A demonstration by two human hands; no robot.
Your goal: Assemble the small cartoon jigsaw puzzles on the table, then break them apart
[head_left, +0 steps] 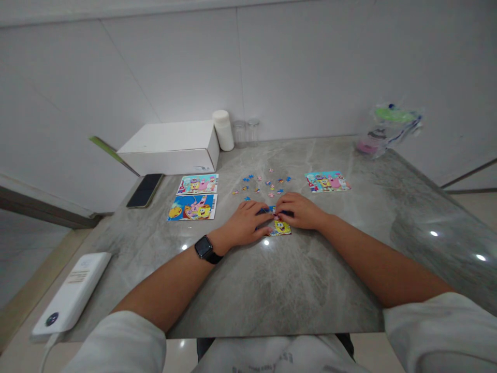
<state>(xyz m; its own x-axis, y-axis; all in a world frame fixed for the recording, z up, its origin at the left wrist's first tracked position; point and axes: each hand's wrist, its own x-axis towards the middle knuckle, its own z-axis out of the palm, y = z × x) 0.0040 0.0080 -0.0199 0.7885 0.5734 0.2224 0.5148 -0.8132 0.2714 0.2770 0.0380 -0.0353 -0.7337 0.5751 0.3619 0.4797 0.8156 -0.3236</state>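
Note:
A partly assembled jigsaw puzzle (281, 227) with a yellow cartoon figure lies on the table between my hands. My left hand (248, 223) rests at its left side, thumb and fingers apart, the fingertips touching the puzzle and covering part of it. My right hand (301, 210) is at the upper right of the puzzle, its fingers pinched on a small puzzle piece, mostly hidden by the fingertips. Just beyond the hands, several loose puzzle pieces (267, 183) in blue, pink and yellow are scattered.
Two picture cards (198, 184) lie at the left and a finished-looking picture (327, 181) at the right. Around them are a phone (145, 190), white box (171, 150), white bottle (223, 130), two glasses (252, 133), plastic bag (388, 129) and white power bank (72, 292) with a cable.

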